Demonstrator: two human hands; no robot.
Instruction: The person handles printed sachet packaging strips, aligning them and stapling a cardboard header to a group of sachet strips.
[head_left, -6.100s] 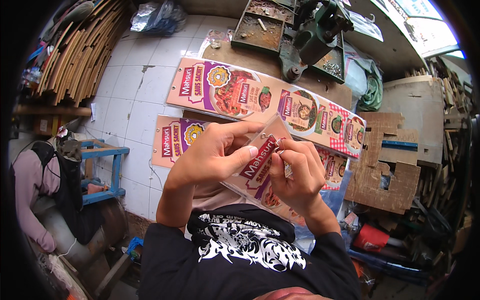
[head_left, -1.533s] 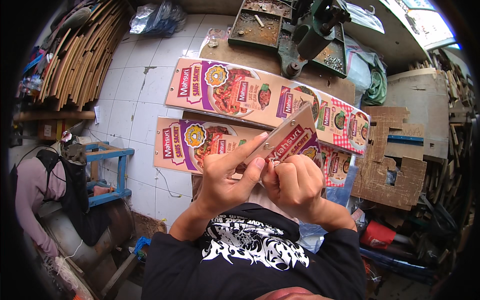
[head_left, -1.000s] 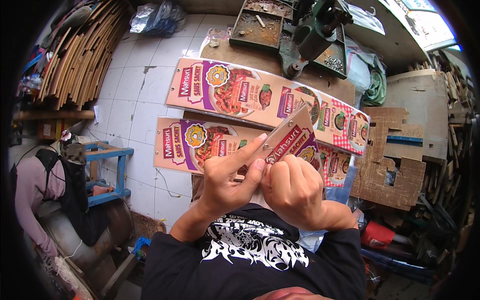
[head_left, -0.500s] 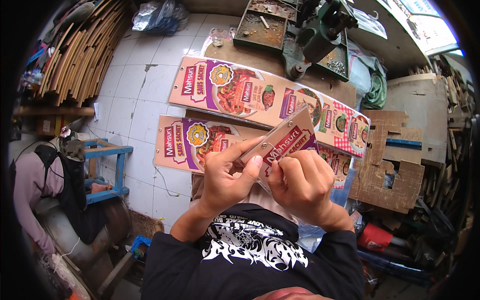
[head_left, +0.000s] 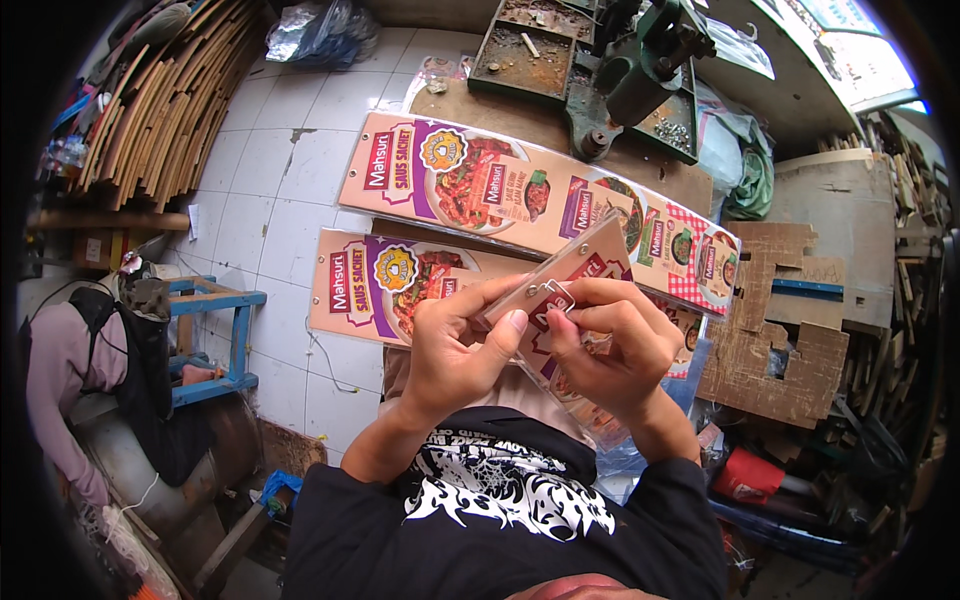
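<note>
My left hand (head_left: pixel 450 350) grips the edge of a printed sign (head_left: pixel 603 248) in clear plastic, thumb on top and fingers beneath. The sign is tilted up, with metal eyelets along its narrow end. Over that end, beside an eyelet, my right hand (head_left: pixel 628 350) pinches what looks like a small bent metal wire (head_left: pixel 556 291). Its exact shape is partly hidden by the fingertips. Beneath my hands lie a farther long sign (head_left: pixel 520 190) and a nearer long sign (head_left: pixel 345 310), both with food pictures and eyelets at the left end.
A green metal press (head_left: pixel 635 85) stands on the workbench (head_left: pixel 455 108), flanked by trays (head_left: pixel 525 62) of small metal parts. Cut cardboard (head_left: pixel 770 375) lies to the right. At left are a blue stool frame (head_left: pixel 240 340) and stacked brown sheets (head_left: pixel 170 110) over a tiled floor.
My right hand has turned and shifted slightly, its fingers now more extended around the wire, which stands higher above the sign's end. My left hand keeps its grip.
</note>
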